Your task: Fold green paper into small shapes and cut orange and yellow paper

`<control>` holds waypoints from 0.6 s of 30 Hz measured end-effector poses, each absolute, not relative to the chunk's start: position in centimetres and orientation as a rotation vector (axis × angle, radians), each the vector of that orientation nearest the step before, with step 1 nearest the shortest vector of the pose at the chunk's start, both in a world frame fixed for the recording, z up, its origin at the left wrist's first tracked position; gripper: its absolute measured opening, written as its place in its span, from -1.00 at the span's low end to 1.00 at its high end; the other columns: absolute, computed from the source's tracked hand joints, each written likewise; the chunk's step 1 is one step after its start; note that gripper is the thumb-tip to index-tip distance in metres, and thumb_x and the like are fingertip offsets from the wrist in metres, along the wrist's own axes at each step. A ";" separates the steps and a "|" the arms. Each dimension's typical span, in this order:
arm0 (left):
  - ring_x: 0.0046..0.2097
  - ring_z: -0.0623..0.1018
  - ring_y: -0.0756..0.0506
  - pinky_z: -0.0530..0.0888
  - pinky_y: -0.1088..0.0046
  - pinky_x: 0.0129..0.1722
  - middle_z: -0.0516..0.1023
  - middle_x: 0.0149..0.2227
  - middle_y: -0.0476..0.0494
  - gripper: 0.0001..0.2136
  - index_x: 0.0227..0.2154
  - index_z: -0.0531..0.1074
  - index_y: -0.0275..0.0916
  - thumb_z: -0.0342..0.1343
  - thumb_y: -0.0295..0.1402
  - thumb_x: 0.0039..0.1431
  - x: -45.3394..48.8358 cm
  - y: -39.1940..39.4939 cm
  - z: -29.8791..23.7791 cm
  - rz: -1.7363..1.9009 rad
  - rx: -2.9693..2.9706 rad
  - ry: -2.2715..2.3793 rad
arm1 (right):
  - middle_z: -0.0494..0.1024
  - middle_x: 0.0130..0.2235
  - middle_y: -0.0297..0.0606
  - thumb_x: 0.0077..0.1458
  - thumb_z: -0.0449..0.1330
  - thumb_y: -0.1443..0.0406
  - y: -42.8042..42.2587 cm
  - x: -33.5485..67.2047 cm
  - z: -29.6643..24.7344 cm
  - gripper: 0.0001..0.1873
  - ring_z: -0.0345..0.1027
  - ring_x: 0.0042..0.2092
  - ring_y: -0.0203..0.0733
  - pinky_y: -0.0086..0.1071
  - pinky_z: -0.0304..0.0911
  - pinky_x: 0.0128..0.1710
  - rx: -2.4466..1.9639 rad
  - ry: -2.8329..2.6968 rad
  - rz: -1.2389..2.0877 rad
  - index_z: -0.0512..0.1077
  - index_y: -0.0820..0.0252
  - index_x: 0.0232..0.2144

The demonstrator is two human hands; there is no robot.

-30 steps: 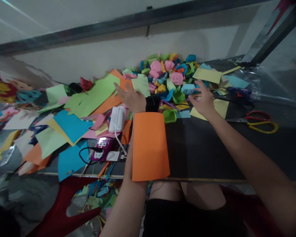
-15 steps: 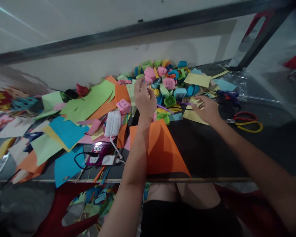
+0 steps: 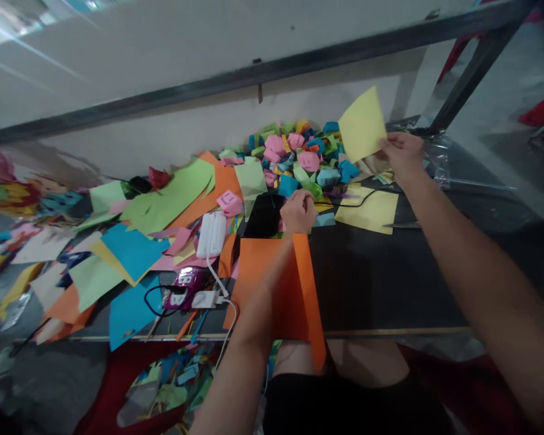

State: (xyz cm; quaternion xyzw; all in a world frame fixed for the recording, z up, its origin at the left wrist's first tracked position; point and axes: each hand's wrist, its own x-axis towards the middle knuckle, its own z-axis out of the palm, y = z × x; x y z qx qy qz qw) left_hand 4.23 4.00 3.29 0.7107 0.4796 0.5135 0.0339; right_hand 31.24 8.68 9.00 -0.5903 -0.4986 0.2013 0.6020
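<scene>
Head view, R hand [image 3: 403, 152] pinching yellow sheet [image 3: 361, 125] above counter [image 3: 385, 281], L hand [image 3: 298, 211] curled, can't tell if gripping, orange sheet [image 3: 288, 296] under L forearm [image 3: 252, 317]

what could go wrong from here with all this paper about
The orange sheet lies under the left forearm and pokes past the table edge, so moving the left hand might crease it or drag it off.

The white cable hangs over that edge near the same forearm and could get snagged.

The raised yellow sheet in the right hand might bend, since only one edge seems pinched.
</scene>
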 end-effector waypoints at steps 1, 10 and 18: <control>-0.28 0.58 -0.07 0.44 0.46 -0.24 0.59 -0.39 -0.09 -0.79 -0.47 0.40 -0.17 -0.02 -0.55 0.21 4.5 4.0 2.7 1.592 2.190 1.441 | 0.62 -0.31 -0.21 0.18 0.24 0.37 8.0 30.9 9.5 -0.99 0.43 -0.31 -0.19 -0.11 0.38 -0.13 -1.300 -1.019 0.564 0.47 0.20 -0.30; -0.31 0.62 -0.05 0.43 0.48 -0.31 0.65 -0.34 -0.11 -0.81 -0.41 0.46 -0.19 0.00 -0.50 0.25 6.3 2.7 -0.2 1.460 2.591 0.995 | 0.38 -0.62 -0.48 0.26 0.16 0.56 6.9 29.0 12.2 -0.68 0.39 -0.46 -0.37 -0.48 0.32 -0.40 -1.248 -0.489 0.773 0.36 0.15 -0.48; -0.25 0.63 -0.08 0.45 0.45 -0.29 0.64 -0.30 -0.18 -0.74 -0.38 0.48 -0.21 -0.10 -0.48 0.32 5.9 2.1 0.4 1.331 2.668 0.873 | 0.44 -0.54 -0.45 0.29 0.09 0.55 6.5 29.3 12.0 -0.77 0.37 -0.50 -0.39 -0.45 0.34 -0.40 -1.325 -0.589 0.781 0.38 0.21 -0.37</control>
